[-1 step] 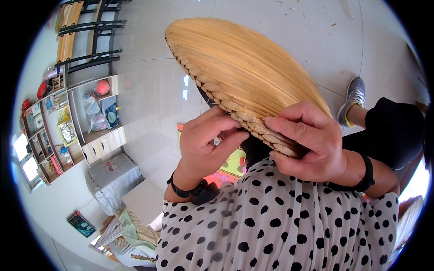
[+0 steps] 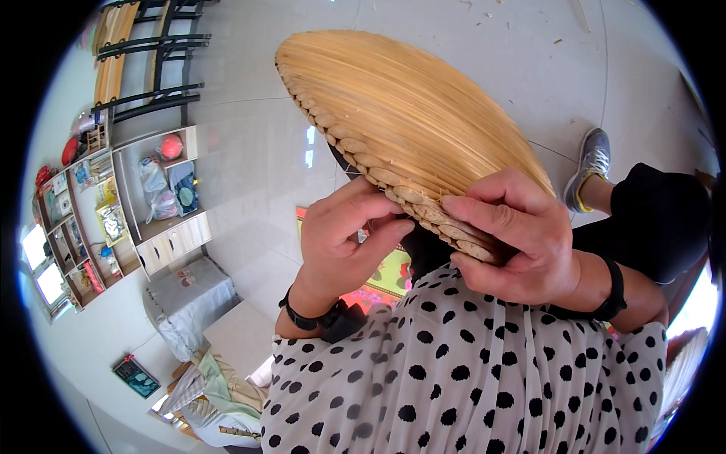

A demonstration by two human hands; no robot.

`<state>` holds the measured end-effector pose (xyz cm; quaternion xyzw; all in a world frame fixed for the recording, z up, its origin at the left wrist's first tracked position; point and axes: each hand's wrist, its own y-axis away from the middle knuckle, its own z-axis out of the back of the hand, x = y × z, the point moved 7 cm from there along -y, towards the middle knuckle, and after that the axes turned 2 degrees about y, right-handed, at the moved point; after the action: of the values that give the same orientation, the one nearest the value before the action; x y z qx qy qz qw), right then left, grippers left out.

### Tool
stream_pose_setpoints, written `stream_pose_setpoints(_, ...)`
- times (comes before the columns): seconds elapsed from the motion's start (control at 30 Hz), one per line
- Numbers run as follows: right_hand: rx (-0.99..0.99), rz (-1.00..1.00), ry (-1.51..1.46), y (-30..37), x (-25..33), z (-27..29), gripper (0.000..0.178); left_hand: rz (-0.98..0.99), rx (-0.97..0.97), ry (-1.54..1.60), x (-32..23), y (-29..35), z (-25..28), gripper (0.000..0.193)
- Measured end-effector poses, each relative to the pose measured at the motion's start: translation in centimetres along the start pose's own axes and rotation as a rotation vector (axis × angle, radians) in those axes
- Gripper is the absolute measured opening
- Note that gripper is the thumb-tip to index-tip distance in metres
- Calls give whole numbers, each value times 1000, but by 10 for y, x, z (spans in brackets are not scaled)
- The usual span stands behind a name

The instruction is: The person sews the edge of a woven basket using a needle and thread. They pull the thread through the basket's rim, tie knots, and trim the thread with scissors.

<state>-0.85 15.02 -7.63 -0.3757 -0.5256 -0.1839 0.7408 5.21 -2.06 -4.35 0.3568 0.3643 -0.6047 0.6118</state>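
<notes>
A large leaf-shaped piece of golden straw (image 2: 408,106), with fine lengthwise strands and a thick braided edge (image 2: 352,145), is held tilted in front of my body. My right hand (image 2: 522,234) grips its near end, the thumb pressed on top of the braid and the other fingers curled round the edge. Beside the braid, my left hand (image 2: 340,238) has its thumb and forefinger bent close together at the underside. What lies between those left fingertips is too small to make out. Short loose fibres stick out along the braid.
Pale floor tiles (image 2: 257,151) carry scattered straw scraps at the top. A shoe (image 2: 596,163) and a dark trouser leg are at the right. Shelves (image 2: 113,204), a cloth-covered table (image 2: 193,295) and stacked wooden-topped furniture (image 2: 113,53) stand left. A colourful mat (image 2: 389,276) lies below my hands.
</notes>
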Motion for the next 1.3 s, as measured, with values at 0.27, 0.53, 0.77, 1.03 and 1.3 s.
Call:
stream_pose_setpoints(0.27, 2, 21, 10, -2, 0, 0, 53, -16, 57, 73, 4, -1, 2, 18)
stream_pose_setpoints(0.53, 1, 18, -15, -3, 1, -1, 55, -54, 119, 96, 4, -3, 4, 20)
stream_pose_setpoints(0.77, -1, 3, -32, -2, 1, -3, 55, -73, 172, 6, 8, -1, 8, 20)
stream_pose_setpoints(1.03, 2, -6, -52, -1, -1, -2, 55, 20, 94, -23, -4, -3, 2, 15)
stream_pose_setpoints(1.3, -3, -26, -70, 1, -1, -2, 54, 26, 114, 11, -1, -1, 0, 16)
